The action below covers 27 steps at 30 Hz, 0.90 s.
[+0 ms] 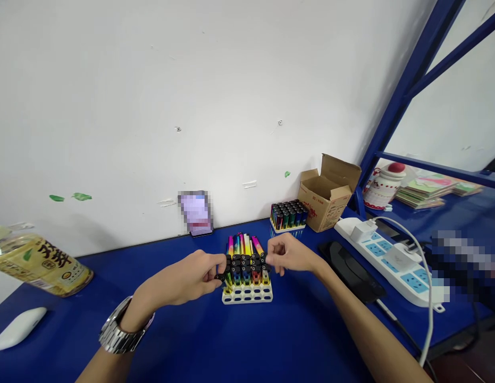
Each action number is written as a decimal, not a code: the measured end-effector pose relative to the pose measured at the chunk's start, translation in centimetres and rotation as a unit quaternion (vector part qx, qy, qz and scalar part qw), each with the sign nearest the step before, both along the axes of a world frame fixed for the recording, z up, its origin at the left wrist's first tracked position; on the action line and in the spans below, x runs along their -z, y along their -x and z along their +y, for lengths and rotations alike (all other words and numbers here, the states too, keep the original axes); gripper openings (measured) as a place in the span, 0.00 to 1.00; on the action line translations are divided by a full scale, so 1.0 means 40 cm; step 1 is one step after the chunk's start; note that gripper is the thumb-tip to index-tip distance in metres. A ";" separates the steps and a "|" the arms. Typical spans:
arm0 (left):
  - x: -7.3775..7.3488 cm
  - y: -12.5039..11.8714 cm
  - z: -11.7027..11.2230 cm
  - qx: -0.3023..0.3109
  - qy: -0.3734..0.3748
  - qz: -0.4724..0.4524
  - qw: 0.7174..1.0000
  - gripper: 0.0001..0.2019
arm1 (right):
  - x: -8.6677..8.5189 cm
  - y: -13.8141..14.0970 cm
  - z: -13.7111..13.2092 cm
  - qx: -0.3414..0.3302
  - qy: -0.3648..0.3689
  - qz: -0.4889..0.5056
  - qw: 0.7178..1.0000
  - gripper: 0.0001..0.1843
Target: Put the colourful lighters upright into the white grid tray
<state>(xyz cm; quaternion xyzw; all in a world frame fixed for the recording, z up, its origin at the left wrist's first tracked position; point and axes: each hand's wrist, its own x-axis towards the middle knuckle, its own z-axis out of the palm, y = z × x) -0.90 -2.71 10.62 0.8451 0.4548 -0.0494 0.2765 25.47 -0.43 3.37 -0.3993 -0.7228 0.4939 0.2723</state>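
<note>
A white slotted tray [247, 295] stands on the blue table [239, 346], partly filled with several colourful lighters [245, 250] standing upright. My left hand [193, 276] is at the tray's left side, fingers pinched on the black top of a lighter [220, 277] at the front-left corner. My right hand [291, 254] is at the tray's right side, fingers curled by the black caps; what it holds, if anything, is hidden. A metal watch [119, 327] is on my left wrist.
A second full tray of lighters [287, 215] and an open cardboard box [329, 194] stand at the back right. A white power strip [385, 260], a black flat device [353, 268], a bottle [40, 263], a white mouse [18, 327] and a phone [196, 213] lie around.
</note>
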 end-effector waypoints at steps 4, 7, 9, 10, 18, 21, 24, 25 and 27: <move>0.000 -0.004 0.000 -0.015 0.002 -0.018 1.000 0.09 | 0.036 0.012 0.026 0.120 -0.118 -0.024 0.986 0.26; 0.009 -0.005 0.014 -0.046 -0.051 -0.057 0.996 0.13 | 0.068 0.021 0.040 0.106 -0.231 -0.137 0.958 0.22; 0.033 -0.002 0.038 -0.078 -0.105 -0.082 0.988 0.16 | 0.085 0.026 0.043 0.071 -0.257 -0.212 0.940 0.20; 0.053 0.000 0.054 -0.095 -0.132 -0.089 0.983 0.16 | 0.091 0.028 0.043 0.059 -0.258 -0.241 0.934 0.21; 0.219 0.007 0.130 -0.106 -0.145 -0.112 0.977 0.16 | 0.090 0.030 0.040 0.062 -0.259 -0.315 0.911 0.21; 0.234 -0.003 0.129 -0.137 -0.137 -0.115 0.974 0.17 | 0.088 0.031 0.040 0.078 -0.266 -0.350 0.895 0.19; 0.241 -0.014 0.131 -0.174 -0.137 -0.105 0.970 0.14 | 0.081 0.035 0.039 0.100 -0.254 -0.384 0.882 0.14; 0.243 -0.017 0.133 -0.185 -0.136 -0.098 0.968 0.12 | 0.078 0.036 0.039 0.108 -0.245 -0.390 0.881 0.13; 0.246 -0.020 0.137 -0.202 -0.136 -0.076 0.967 0.09 | 0.071 0.038 0.038 0.133 -0.227 -0.400 0.878 0.11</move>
